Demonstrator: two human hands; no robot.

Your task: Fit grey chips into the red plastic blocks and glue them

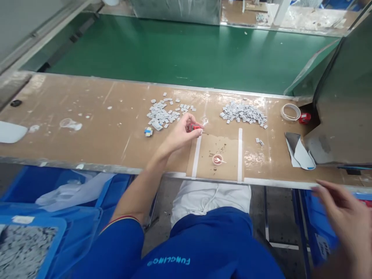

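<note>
1. Nearest: blue shirt (212,248); L bin (61,236) w/ grey bits (26,252) sat low at the L.
2. R grip (345,217) was by the desk (101,135) edge, over the R bin (316,213). Blurry, but fingers looked apart, nothing seen in it. Risk: knuckles clipping the edge, as the hand was so close.
3. Cup (213,158) stood between two white strips (240,155), w/ a stick (222,161) poking over its rim. Contents unclear. Risk: a cuff or finger catching the stick & tipping the cup, esp. as it was small & prob. light. Dark crumbs (222,148) lay just beyond; cd stick to anything wet.
4. L grip (181,133) was clamped on the red pc (195,127), held above the desk, past the cup. Risk: pc slipping, b/c it was small & pinched at the fingertips.
5. L tiles (159,115) lay just beside that hand, block (148,132) nearer the forearm. A wide swing cd scatter both.
6. R tiles (244,113) were heaped loosely; a brush from the R hand cd spread them. Tape roll (290,105) stood R of them.
7. Farthest: green belt (174,50). Tiles pushed back cd end up there, b/c they lay near the rear edge.
</note>
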